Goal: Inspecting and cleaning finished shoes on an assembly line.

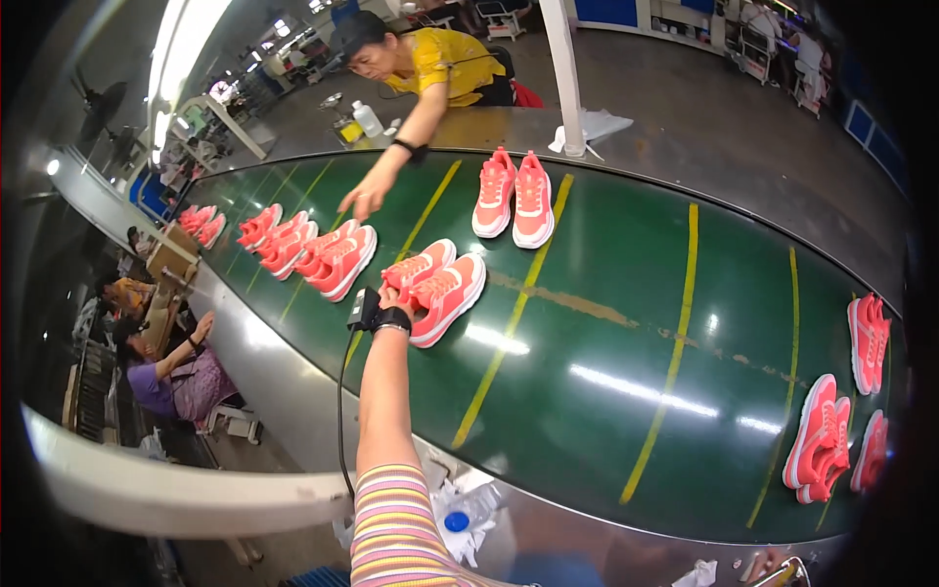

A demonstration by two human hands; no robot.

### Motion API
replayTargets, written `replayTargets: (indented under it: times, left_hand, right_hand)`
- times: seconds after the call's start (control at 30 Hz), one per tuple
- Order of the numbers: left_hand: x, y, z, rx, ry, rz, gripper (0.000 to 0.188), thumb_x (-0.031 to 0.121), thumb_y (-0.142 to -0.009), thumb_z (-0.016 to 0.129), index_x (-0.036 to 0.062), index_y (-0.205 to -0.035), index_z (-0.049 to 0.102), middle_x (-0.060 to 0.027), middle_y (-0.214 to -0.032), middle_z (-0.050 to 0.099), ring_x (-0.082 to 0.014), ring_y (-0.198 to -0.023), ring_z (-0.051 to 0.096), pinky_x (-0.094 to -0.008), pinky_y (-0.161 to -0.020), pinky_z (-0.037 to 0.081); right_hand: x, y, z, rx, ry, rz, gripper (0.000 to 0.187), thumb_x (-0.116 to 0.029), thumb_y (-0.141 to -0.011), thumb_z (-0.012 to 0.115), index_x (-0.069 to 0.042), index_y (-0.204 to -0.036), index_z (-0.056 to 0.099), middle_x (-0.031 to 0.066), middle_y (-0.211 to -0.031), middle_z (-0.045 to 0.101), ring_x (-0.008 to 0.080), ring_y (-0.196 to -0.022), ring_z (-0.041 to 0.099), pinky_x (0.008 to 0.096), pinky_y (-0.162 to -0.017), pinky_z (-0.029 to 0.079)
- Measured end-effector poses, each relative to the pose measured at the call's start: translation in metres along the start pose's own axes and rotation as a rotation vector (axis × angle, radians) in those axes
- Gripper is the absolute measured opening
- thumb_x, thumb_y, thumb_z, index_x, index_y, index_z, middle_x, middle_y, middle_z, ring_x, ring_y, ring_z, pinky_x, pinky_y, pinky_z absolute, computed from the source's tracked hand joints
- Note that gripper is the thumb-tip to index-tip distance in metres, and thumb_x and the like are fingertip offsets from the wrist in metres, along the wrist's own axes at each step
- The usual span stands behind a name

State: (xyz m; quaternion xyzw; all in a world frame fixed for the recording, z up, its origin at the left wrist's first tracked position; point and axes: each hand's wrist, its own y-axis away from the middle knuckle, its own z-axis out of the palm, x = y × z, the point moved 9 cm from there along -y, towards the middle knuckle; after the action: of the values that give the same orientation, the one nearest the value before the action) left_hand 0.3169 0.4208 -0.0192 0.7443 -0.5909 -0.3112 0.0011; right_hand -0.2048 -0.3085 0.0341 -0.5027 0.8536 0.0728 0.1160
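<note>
My left arm, in a striped sleeve, reaches out over a green conveyor belt point(606, 382). My left hand point(393, 299) is at the heel end of a pair of coral-pink sneakers point(445, 293) with white soles, its fingers closed at their collars and partly hidden. A black strap circles that wrist, and a small black device point(364, 309) with a cable sits beside it. At the lower right edge, fingers of what looks like my right hand point(761, 564) show next to a thin metal frame point(794, 569); their grip is unclear.
Across the belt, a person in yellow point(445, 64) stretches a hand point(368, 192) toward it. Further sneaker pairs stand at left point(337, 259), far middle point(514, 199) and right point(822, 440). A white post point(565, 78) rises behind. A blue-capped bottle point(474, 509) lies near me.
</note>
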Motion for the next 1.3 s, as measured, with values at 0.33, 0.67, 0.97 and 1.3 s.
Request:
replayTargets:
  times: [0.33,0.67,0.97,1.3]
  left_hand:
    - [0.08,0.015,0.001,-0.152,-0.123,0.473,0.081,0.041,-0.057,0.071,0.0097,-0.126,0.042,-0.0205,-0.13,0.037,-0.0311,-0.121,0.037,-0.0496,-0.097,0.032]
    - [0.195,0.183,-0.11,-0.193,0.404,0.915,0.044,0.038,-0.071,0.066,0.0003,-0.093,0.062,-0.0133,-0.085,0.064,-0.0238,-0.08,0.062,-0.0344,-0.074,0.046]
    - [0.287,0.505,-0.051,0.041,0.121,1.03,0.051,0.048,-0.066,0.067,0.0018,-0.089,0.063,-0.0179,-0.082,0.062,-0.0278,-0.08,0.061,-0.0395,-0.07,0.047]
    - [0.303,0.649,0.082,0.157,0.491,0.981,0.05,0.027,-0.069,0.068,0.0101,-0.113,0.05,-0.0203,-0.093,0.052,-0.0342,-0.086,0.052,-0.043,-0.075,0.042]
  right_hand:
    - [-0.105,0.033,0.064,-0.218,-0.387,0.164,0.014,-0.01,-0.076,0.062,-0.004,-0.088,0.063,0.0108,-0.087,0.062,0.0243,-0.082,0.058,0.0327,-0.073,0.045]
    - [-0.001,0.104,0.042,0.028,-0.264,0.265,0.032,-0.007,-0.067,0.066,-0.008,-0.097,0.058,0.0115,-0.096,0.048,0.0291,-0.095,0.047,0.0362,-0.082,0.04]
    - [0.086,0.107,0.03,0.247,-0.276,-0.001,0.015,0.0,-0.068,0.053,-0.006,-0.081,0.059,0.014,-0.09,0.054,0.0325,-0.091,0.048,0.0425,-0.08,0.038]
    - [-0.024,0.138,0.053,-0.293,-1.017,0.001,0.053,-0.018,-0.068,0.072,-0.004,-0.114,0.05,0.0137,-0.106,0.052,0.0284,-0.095,0.053,0.0356,-0.083,0.043]
